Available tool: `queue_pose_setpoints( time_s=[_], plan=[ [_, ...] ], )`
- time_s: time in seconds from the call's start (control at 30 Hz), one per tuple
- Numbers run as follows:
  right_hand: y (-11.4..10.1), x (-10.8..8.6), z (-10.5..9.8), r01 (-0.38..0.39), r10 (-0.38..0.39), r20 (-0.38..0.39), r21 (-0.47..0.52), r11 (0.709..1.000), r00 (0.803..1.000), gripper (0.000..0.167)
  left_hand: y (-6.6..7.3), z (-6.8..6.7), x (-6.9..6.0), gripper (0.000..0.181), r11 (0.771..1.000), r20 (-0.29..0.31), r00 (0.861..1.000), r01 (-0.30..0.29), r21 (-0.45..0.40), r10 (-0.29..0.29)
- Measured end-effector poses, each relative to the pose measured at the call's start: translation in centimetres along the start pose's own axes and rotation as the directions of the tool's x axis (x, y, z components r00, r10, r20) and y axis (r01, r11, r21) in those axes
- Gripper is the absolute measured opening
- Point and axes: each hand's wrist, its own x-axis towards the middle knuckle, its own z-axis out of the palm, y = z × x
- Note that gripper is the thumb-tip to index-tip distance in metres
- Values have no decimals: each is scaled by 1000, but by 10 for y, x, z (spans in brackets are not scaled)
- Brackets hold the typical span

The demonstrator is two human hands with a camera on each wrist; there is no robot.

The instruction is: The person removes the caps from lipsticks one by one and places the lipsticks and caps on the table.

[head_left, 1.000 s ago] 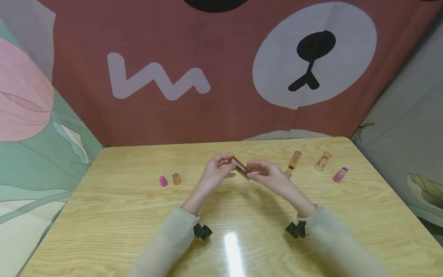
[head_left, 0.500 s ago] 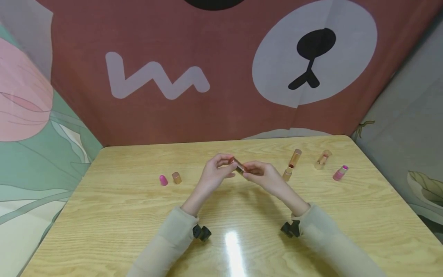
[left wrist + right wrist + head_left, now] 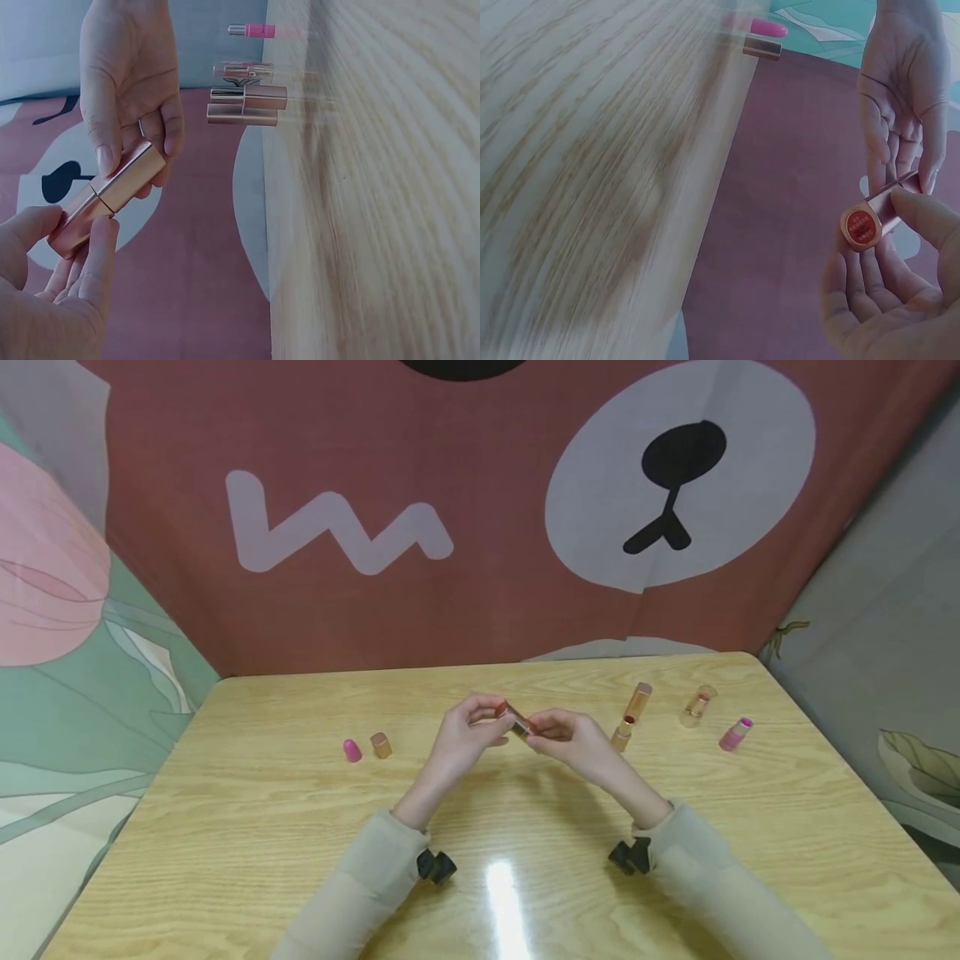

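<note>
A rose-gold lipstick tube is held above the table between both hands. In the left wrist view the tube is tilted, with a thin seam around its middle. The left hand pinches one end between thumb and fingers, and the right hand pinches the other end. The right wrist view shows a red round label on the end of the tube at the right hand.
On the wooden table, a pink cap and a gold cap stand at the left. At the right are a gold tube, an uncapped gold lipstick, a clear-cased one and a pink one.
The right hand has moved slightly left along the tube, closer to the left hand, and the visible tube between them looks shorter. The left hand has stayed nearly still.
</note>
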Motion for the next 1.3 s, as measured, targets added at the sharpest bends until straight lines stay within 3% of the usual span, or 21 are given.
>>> queue_pose_setpoints(
  time_s=[0.33,0.67,1.07,1.3],
  plan=[
    [9,-4,-3,-80,79,-48,-21,997,996,26,4,-15,4,33,998,-130,991,-36,-60,28],
    [10,-3,-8,-76,78,-32,55,996,996,33,5,-26,3,33,999,-123,992,6,-38,-11],
    [9,-1,-12,-91,93,-18,65,994,996,41,1,-37,2,33,995,-128,992,-1,99,13],
    [10,1,-14,-114,115,-13,65,991,993,39,-7,-47,0,37,976,-122,992,-1,218,28]
  ],
)
